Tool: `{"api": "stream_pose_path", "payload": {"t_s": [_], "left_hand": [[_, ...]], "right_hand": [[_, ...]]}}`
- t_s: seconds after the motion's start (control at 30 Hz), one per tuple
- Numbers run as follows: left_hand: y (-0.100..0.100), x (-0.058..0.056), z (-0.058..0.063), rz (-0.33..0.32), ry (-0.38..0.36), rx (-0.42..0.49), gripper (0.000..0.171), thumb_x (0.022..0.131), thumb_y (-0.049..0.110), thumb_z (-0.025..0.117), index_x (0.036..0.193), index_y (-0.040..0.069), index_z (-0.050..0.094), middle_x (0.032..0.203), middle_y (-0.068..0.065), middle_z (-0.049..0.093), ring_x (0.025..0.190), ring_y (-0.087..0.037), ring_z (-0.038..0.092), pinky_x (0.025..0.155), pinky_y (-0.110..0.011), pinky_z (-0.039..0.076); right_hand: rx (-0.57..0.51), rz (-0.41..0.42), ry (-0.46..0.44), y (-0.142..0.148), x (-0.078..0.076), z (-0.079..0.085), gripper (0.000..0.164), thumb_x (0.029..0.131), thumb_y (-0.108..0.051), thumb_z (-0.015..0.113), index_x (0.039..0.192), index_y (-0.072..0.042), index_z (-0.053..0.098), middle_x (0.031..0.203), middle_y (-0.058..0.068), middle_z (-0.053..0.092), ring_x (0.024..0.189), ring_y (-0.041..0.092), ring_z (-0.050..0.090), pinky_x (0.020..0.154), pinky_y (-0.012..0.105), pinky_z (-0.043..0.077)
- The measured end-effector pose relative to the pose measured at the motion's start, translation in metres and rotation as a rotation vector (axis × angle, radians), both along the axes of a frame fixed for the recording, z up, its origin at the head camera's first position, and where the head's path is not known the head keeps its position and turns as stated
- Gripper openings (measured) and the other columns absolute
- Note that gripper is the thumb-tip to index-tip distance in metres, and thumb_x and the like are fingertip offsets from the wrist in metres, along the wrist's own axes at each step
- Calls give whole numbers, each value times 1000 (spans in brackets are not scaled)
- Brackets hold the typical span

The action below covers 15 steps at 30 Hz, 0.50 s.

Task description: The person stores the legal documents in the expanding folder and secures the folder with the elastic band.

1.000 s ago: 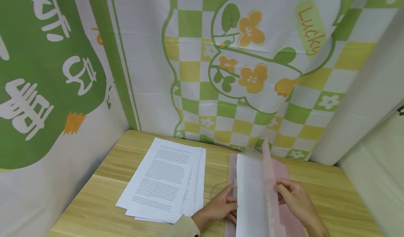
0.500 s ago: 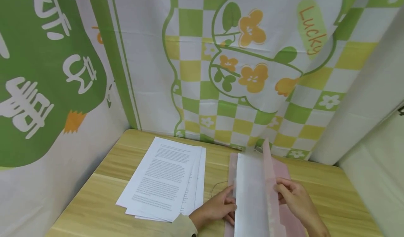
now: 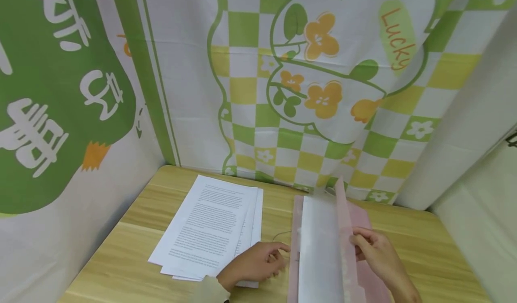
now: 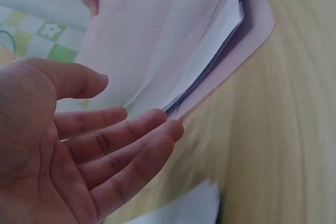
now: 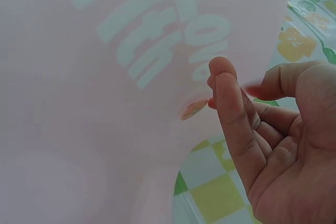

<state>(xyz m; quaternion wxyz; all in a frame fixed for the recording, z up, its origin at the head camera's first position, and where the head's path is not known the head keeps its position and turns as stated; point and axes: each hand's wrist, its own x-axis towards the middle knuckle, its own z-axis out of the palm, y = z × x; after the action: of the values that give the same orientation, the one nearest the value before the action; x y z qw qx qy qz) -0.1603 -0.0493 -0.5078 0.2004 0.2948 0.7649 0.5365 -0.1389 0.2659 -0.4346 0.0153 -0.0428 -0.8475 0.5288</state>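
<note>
A pink document folder (image 3: 294,271) stands partly opened on the table, with white sheets (image 3: 321,244) inside. My right hand (image 3: 379,253) pinches its raised cover (image 3: 344,231) at the right edge. In the right wrist view that cover (image 5: 126,150) fills most of the picture and carries pale lettering. Just left of the folder is my left hand (image 3: 258,261), holding nothing. The left wrist view shows that hand (image 4: 105,135) with its fingers extended and apart, near the folder's edge and the paper edges (image 4: 210,51).
A loose stack of printed sheets (image 3: 210,226) lies at the left of the wooden table (image 3: 133,244), partly under my left forearm. A thin cord (image 3: 278,235) curves out beside the folder. Patterned cloth (image 3: 266,114) hangs behind the table.
My left hand has let go of the left edge of the folder's contents and moved left, toward the printed stack. The right hand keeps its hold on the cover.
</note>
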Motion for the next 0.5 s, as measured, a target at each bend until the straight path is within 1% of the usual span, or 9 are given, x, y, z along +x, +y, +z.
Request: {"api": "stream_pose_path", "payload": {"t_s": [0.1, 0.2, 0.27, 0.3, 0.37, 0.47, 0.5], "left_hand": [[-21, -1, 8, 78, 161, -71, 39, 104, 21, 60, 138, 2, 60, 91, 6, 70, 73, -4, 65, 63, -22, 53], [-44, -2, 15, 196, 305, -154, 38, 102, 21, 64, 134, 1, 62, 86, 9, 66, 74, -2, 62, 64, -24, 52], [-62, -1, 19, 294, 381, -228, 37, 100, 21, 68, 130, 1, 64, 83, 10, 62, 73, -3, 58, 63, -25, 50], [-71, -1, 20, 343, 402, -268, 37, 99, 22, 69, 130, 1, 65, 83, 9, 61, 72, -4, 56, 62, -26, 49], [-90, 0, 22, 437, 409, -345, 40, 97, 23, 72, 129, 1, 65, 84, 5, 60, 71, -7, 55, 61, -29, 48], [-119, 2, 22, 561, 404, -481, 49, 95, 29, 75, 132, 0, 63, 94, -4, 59, 80, -15, 56, 64, -35, 50], [-128, 2, 21, 588, 393, -525, 53, 95, 31, 75, 134, -1, 62, 98, -7, 58, 83, -19, 55, 66, -37, 50]], "right_hand": [[2, -4, 7, 1, 1, -1, 27, 99, -3, 58, 117, 15, 66, 81, 8, 64, 68, 12, 62, 62, 30, 59], [6, -4, 17, 1, 1, -1, 28, 99, -3, 58, 118, 15, 66, 82, 8, 64, 68, 12, 62, 62, 30, 59], [6, -7, 14, 0, 1, 0, 28, 99, -4, 58, 119, 15, 66, 81, 9, 64, 68, 13, 63, 63, 30, 59], [10, -8, 13, -1, 1, 0, 28, 100, -4, 58, 119, 15, 66, 81, 9, 65, 68, 12, 63, 63, 30, 59], [17, -8, 10, -1, 1, 0, 29, 100, -5, 58, 120, 15, 65, 82, 9, 65, 68, 12, 63, 63, 30, 59], [24, -7, -2, -2, 2, 0, 30, 100, -5, 58, 121, 15, 65, 83, 9, 65, 69, 12, 63, 64, 30, 59], [25, -6, -8, -2, 2, 0, 30, 100, -5, 58, 122, 15, 65, 83, 9, 65, 70, 12, 63, 65, 30, 59]]}}
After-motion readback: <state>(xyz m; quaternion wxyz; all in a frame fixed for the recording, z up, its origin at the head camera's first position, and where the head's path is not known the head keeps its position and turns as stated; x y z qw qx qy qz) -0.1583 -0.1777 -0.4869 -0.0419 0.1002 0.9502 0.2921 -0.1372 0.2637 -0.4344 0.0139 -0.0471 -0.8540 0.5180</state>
